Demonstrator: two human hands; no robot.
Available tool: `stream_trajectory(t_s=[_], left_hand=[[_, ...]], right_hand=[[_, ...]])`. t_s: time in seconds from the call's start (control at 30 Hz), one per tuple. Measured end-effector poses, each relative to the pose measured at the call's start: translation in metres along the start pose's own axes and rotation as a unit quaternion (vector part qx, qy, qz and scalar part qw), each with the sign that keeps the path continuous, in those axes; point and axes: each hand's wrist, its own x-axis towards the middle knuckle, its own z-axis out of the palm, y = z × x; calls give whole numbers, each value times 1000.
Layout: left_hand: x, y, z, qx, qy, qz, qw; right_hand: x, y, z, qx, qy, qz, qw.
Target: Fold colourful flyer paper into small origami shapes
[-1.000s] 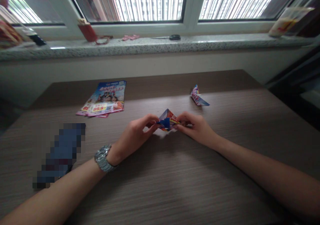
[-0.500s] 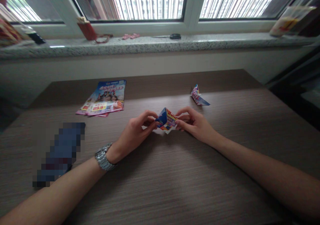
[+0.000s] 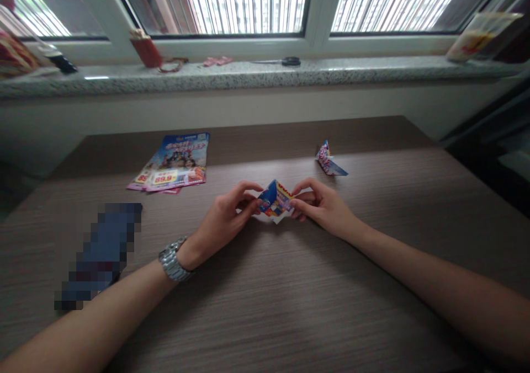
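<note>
A small piece of folded printed paper (image 3: 276, 201), blue on its left part and red, yellow and purple on its right, is held between both hands over the middle of the table. My left hand (image 3: 229, 210), with a metal watch (image 3: 175, 259) on the wrist, pinches its left corner. Its right corner is pinched by the thumb and fingers of my right hand (image 3: 321, 203). White paper shows at the lower edge. Beyond my right hand lies a folded paper figure (image 3: 328, 160) with a pointed top and a flat tail.
Colourful flyers (image 3: 180, 163) lie stacked at the back left of the brown table (image 3: 265, 307). A blurred-out dark blue object (image 3: 103, 251) is beside my left forearm. Scissors (image 3: 285, 61), pink items (image 3: 217, 61) and a red container (image 3: 146, 50) sit on the stone windowsill (image 3: 232, 79).
The folded paper has tilted slightly and its faces look a little more spread. Both hands keep their grip in nearly the same place.
</note>
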Motion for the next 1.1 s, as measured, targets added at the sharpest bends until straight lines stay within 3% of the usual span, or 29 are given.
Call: stream_trajectory(t_s=[0.27, 0.53, 0.67, 0.8, 1.1], left_hand=[[0, 3, -1, -12, 4, -8, 1000], [5, 10, 1, -71, 34, -58, 995], [4, 11, 4, -39, 8, -49, 998], [2, 7, 8, -48, -21, -51, 997], [4, 5, 6, -38, -1, -23, 999]], right_hand=[[1, -4, 3, 22, 14, 13, 1000], [1, -8, 5, 19, 39, 16, 999], [1, -7, 7, 38, 51, 21, 998], [-1, -5, 11, 64, 32, 28, 997], [-2, -4, 12, 61, 2, 24, 998]])
